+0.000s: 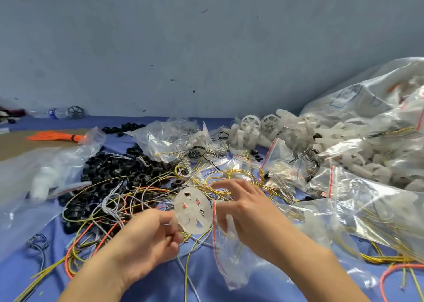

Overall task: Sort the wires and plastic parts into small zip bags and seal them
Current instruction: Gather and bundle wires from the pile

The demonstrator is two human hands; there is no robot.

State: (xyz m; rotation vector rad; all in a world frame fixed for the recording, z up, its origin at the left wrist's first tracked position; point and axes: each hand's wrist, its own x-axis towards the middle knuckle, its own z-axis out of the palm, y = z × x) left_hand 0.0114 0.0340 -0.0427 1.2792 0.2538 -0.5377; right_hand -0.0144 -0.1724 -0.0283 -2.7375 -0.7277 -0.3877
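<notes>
Mid-table, over the blue tabletop point(206, 285). The left hand point(146, 239) pinches a white spoked plastic wheel point(192, 212) by its lower edge, fingers clamped on it, disc face tilted toward the viewer. The right hand point(250, 210) holds a small zip bag point(231, 255) near its red-striped mouth; thumb and lower fingers grip the film, the upper fingers splay loose above it. The wheel sits just beside the bag's mouth, touching or nearly so. Blur hides which.

Step in hand, as I judge it: getting the wheel into the bag.

- The wheel looks wide against the opening, so it should go in edge first.
- The right hand would do well to spread the mouth fully, both lips apart.
- Loose wires point(114, 200) lie directly under both hands. Lifting clear would keep a strand from riding in with the wheel.
- The film is limp; support below the opening would help.

Black rings point(110, 171) are heaped to the left, more white wheels point(263, 127) at the far right.
</notes>
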